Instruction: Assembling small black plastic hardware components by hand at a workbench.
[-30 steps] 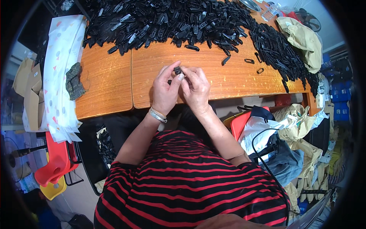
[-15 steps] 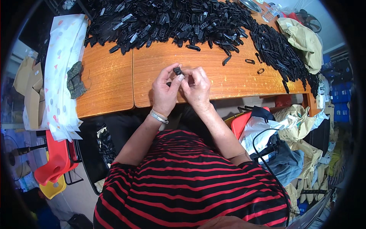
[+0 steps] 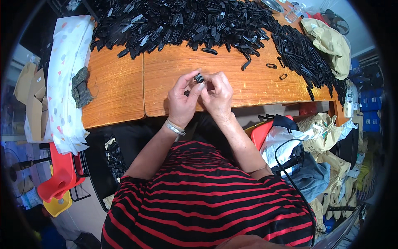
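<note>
Over the near edge of the wooden table, my left hand [image 3: 182,97] is closed on a small black plastic part [image 3: 199,78], pinched at the fingertips. Another dark bit [image 3: 186,93] shows against the left palm. My right hand [image 3: 218,93] meets the left one at the same part, its fingers curled and pressed together at the part's near side. What the right fingertips grip is mostly hidden. A large heap of black plastic parts [image 3: 174,25] covers the far side of the table.
A second pile of slim black pieces [image 3: 304,58] runs down the table's right side, with loose black frames [image 3: 271,66] beside it. At left lie a dark knitted cloth [image 3: 81,88] and a patterned white sheet [image 3: 66,83]. A red chair [image 3: 60,178] stands below left.
Both hands have shifted slightly to the right, and the small black part has turned a little between the fingers. The piles look the same.
</note>
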### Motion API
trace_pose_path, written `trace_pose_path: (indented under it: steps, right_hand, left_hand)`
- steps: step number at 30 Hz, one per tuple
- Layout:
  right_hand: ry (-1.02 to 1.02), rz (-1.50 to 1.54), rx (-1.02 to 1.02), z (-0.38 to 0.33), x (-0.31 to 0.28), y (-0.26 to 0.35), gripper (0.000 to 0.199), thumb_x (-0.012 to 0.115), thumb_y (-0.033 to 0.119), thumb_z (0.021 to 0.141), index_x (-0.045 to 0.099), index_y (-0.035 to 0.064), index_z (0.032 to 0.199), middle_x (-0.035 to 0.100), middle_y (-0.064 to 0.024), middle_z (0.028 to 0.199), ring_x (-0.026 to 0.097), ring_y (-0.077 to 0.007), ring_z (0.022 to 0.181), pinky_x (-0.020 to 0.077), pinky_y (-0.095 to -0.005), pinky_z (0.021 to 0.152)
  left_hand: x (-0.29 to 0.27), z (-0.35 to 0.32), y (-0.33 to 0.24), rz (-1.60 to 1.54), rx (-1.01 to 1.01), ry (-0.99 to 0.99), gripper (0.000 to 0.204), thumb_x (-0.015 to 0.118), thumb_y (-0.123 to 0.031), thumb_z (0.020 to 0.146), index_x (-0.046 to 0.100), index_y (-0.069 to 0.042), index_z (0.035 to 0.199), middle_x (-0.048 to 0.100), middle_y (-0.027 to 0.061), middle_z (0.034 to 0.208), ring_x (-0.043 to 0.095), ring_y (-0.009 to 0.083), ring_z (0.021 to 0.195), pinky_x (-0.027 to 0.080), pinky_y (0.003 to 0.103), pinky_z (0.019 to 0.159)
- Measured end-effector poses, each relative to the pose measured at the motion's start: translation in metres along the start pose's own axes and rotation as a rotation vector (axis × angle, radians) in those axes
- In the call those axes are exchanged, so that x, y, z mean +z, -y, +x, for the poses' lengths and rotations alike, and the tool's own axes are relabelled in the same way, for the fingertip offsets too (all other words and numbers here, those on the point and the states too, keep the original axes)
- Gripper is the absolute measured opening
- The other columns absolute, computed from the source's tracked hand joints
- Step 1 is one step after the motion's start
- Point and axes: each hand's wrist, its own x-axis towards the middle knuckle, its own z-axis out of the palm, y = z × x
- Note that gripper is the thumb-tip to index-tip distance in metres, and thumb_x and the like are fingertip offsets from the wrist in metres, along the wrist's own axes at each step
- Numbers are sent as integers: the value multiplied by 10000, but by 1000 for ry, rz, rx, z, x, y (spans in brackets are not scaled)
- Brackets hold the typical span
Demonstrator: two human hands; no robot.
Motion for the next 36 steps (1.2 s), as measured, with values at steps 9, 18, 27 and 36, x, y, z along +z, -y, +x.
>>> trace_pose_path:
  steps: [9,18,27,36]
  right_hand:
    - [-59,109,102,-3,2,3,385,696,10,771,544,14,1125,551,-58,752,564,-149,622,481,-270,562]
    - [214,261,172,-16,10,12,335,656,119,866,507,32,1153,642,-180,814,676,-338,791,517,-374,654]
    - [414,634,279,-22,28,-6,356,630,68,884,492,22,1209,622,-65,939,607,-120,871,496,-276,752]
    - [607,786,339,-7,14,12,491,722,192,854,494,18,1252,578,-34,1073,564,-101,931,481,-260,820]
  left_hand:
    - [3,2,-16,-196,-51,-4,147,574,-83,943,583,-9,1070,653,41,954,570,61,787,473,201,677]
    - [-26,8,-28,-288,-375,226,150,576,-165,960,590,-18,987,633,20,845,573,60,747,476,190,654]
    - [-34,-9,-33,-106,-175,120,118,595,-65,929,609,-1,1027,659,42,918,619,93,824,497,217,743]
    - [-42,-11,-38,64,-68,112,116,569,-52,934,593,8,1030,652,54,902,613,89,836,495,231,747]
